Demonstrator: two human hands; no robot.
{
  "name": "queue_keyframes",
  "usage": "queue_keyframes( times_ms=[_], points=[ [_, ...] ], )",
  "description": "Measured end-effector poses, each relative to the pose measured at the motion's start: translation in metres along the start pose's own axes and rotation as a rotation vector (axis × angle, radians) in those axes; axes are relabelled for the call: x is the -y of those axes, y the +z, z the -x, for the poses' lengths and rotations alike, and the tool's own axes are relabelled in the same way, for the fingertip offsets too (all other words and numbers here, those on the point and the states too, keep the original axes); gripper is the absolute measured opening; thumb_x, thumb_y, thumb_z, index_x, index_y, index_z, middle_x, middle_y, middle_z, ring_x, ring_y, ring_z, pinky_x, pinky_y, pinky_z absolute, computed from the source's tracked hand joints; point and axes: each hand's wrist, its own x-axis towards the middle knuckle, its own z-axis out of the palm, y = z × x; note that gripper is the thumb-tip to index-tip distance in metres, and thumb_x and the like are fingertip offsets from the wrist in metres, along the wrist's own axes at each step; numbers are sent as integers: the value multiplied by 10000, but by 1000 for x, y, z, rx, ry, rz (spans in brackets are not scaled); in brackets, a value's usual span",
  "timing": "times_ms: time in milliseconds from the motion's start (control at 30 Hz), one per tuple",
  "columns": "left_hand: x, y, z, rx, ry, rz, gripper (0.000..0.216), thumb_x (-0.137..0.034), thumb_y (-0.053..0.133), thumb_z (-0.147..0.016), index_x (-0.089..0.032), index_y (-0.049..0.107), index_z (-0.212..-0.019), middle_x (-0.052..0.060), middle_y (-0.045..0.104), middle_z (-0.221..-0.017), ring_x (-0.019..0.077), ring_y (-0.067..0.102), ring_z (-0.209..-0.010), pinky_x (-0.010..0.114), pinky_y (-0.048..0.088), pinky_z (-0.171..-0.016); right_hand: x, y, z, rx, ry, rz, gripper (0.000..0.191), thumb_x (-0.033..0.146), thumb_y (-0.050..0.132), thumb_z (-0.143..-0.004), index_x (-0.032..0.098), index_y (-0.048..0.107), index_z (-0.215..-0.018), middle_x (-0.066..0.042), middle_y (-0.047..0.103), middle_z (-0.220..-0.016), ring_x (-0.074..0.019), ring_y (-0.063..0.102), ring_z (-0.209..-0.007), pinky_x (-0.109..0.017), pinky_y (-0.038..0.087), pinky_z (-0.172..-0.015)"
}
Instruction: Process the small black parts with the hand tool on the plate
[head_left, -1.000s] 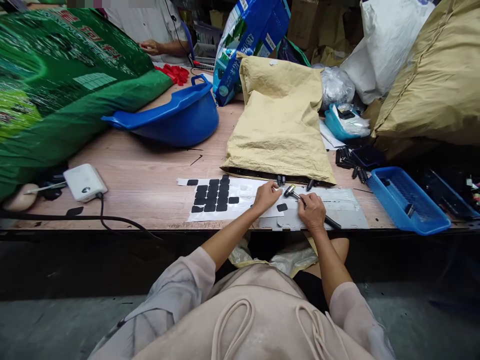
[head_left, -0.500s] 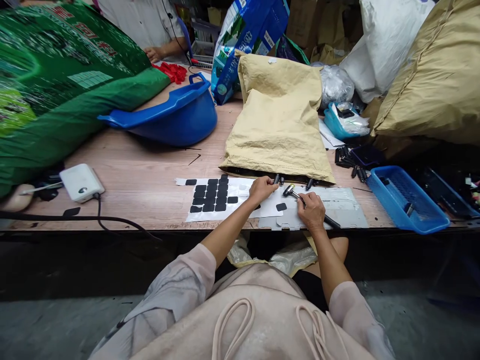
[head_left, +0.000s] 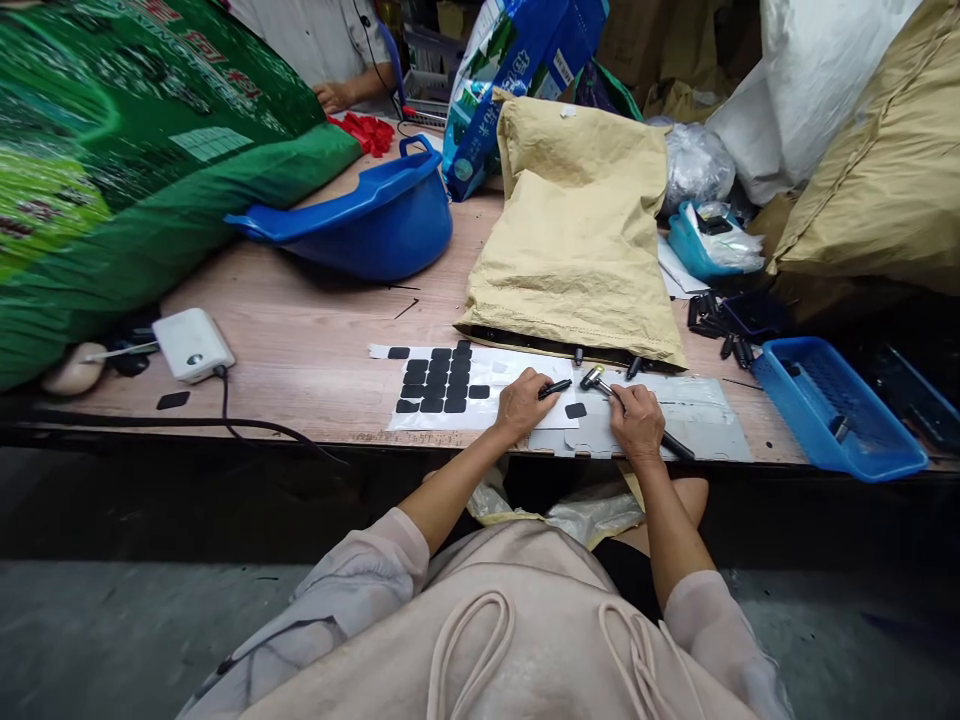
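A wood-grain table (head_left: 315, 300) spans the frame's middle, with a brown paper bag (head_left: 570, 240) right of centre. The person's forearms (head_left: 459, 488) reach up from the bottom edge, converging below the bag. There a hammer (head_left: 592, 378) slants, head toward the upper left, its handle clasped by the right hand (head_left: 637, 422), knuckles up. The left hand (head_left: 521, 405), wrist angled rightward, pinches a small black tube (head_left: 556, 389) just left of the hammer's head.

Bench (head_left: 300, 335) softly lit, floor (head_left: 112, 640) dim at seven o'clock, glare on the green sack (head_left: 161, 165) at ten, edges stretched.
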Motion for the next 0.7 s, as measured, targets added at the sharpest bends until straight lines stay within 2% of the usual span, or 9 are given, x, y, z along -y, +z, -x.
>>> queue_keyframes(
  times_ms=[200,367,500,700],
  points=[
    [0,-3,-3,25,-27,45,179,-277,744,-899,-230,735,-1071,19,677,-1037,172,673,-950,271,517,-802,3,-5,-2,9,-45,72,275,273,522,-989,223,749,-1134,-85,636,-938,-227,504,-883,-341,380,-787],
    [-3,-3,-3,29,-25,49,149,-298,724,-911,-231,753,-1041,24,683,-1048,174,665,-935,274,500,-790,27,-10,1,-43,-11,-13,334,288,462,-1028,224,725,-1223,-81,650,-986,-197,581,-871,-297,439,-761],
    [-3,-4,-3,23,-42,68,153,-297,724,-909,-246,773,-1045,21,675,-1034,170,657,-921,269,496,-796,49,-11,4,-26,-24,-140,382,279,414,-1042,219,693,-1296,-95,677,-1029,-198,633,-916,-285,497,-783],
    [-4,-4,-3,25,-57,79,137,-307,732,-905,-245,792,-1011,23,672,-1015,177,658,-945,265,491,-778,64,-8,10,7,-4,-146,376,260,426,-1030,212,703,-1279,-96,680,-1013,-196,627,-870,-283,493,-720]
  ],
)
